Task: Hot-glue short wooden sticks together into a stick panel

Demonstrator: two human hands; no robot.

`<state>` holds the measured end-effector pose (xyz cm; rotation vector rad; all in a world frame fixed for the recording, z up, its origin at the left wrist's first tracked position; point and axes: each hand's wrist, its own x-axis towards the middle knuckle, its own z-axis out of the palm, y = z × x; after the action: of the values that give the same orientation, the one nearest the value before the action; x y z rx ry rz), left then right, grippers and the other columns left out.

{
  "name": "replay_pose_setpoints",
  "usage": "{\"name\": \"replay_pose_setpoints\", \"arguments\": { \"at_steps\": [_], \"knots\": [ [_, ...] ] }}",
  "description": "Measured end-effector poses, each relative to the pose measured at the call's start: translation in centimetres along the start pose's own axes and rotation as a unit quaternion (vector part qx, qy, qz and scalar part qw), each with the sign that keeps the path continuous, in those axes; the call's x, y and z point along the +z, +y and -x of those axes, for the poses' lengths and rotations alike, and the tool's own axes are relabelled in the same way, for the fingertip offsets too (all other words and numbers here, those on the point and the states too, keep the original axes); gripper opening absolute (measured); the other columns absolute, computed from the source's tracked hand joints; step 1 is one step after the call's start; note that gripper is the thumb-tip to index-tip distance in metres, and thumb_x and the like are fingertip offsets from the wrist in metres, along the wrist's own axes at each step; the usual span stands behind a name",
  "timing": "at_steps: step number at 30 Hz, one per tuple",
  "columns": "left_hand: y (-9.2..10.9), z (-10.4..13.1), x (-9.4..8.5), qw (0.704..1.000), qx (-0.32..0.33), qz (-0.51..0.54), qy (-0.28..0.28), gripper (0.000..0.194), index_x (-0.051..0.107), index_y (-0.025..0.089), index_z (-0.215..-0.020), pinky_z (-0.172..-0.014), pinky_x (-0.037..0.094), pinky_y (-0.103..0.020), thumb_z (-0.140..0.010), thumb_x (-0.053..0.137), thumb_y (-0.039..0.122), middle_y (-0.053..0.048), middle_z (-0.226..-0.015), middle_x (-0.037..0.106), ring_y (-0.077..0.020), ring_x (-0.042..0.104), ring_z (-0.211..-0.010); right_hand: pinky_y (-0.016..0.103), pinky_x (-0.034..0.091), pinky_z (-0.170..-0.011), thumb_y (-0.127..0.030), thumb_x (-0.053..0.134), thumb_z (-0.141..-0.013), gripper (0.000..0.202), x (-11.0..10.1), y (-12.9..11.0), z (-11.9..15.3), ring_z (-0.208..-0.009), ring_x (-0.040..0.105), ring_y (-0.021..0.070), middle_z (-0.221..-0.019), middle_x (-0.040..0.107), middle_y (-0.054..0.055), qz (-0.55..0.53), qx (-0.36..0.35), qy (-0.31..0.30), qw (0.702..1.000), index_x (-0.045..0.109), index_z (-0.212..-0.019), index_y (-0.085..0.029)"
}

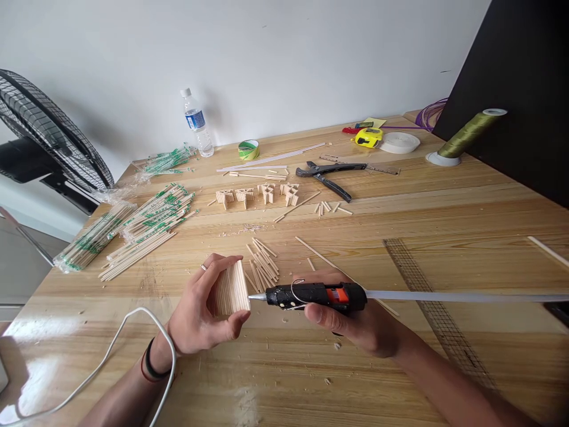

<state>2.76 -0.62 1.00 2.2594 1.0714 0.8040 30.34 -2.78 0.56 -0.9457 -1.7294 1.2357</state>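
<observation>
The block [230, 289] was held above the table [275, 385] in the left hand [198, 311], gripped at opposite edges by thumb and fingers. The gun [311, 295] was grasped in the right hand [358, 326], its nozzle [258, 296] at the block's side. The block was judged light, stiff and breakable at its joints; edge holds, clear of the nozzle, were advised.

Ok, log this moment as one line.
left hand: holding wooden-stick block | right hand: holding hot-glue gun | nozzle: at block's edge, contact unclear
</observation>
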Motion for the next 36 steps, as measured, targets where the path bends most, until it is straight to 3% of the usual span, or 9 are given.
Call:
{"name": "replay_pose_setpoints", "arguments": {
  "at_steps": [17,36],
  "knots": [
    [0.24,0.10,-0.08,1.000,0.002,-0.002,-0.016,0.063,0.049,0.021,-0.142,-0.076,0.046,-0.034,-0.086,0.072,0.043,-0.007,-0.107,0.058,-0.0230,0.054,-0.090,0.032,0.046,-0.056,-0.065,0.058,-0.096,0.048,-0.39,0.83,-0.17,-0.060,0.055,0.0200,-0.062,0.058,0.003,-0.003,-0.013,-0.031,0.999,0.067,-0.071,-0.026],
    [0.66,0.09,0.05,0.999,0.008,0.017,-0.031,0.066,0.049,0.024,-0.144,-0.076,0.047,-0.034,-0.084,0.073,0.037,-0.006,-0.108,0.058,-0.0218,0.054,-0.088,0.032,0.042,-0.057,-0.059,0.052,-0.101,0.047,-0.55,0.28,-0.54,-0.060,0.047,0.0183,-0.063,0.051,0.001,0.019,-0.040,-0.031,0.999,0.064,-0.072,-0.025]
  ]
}}
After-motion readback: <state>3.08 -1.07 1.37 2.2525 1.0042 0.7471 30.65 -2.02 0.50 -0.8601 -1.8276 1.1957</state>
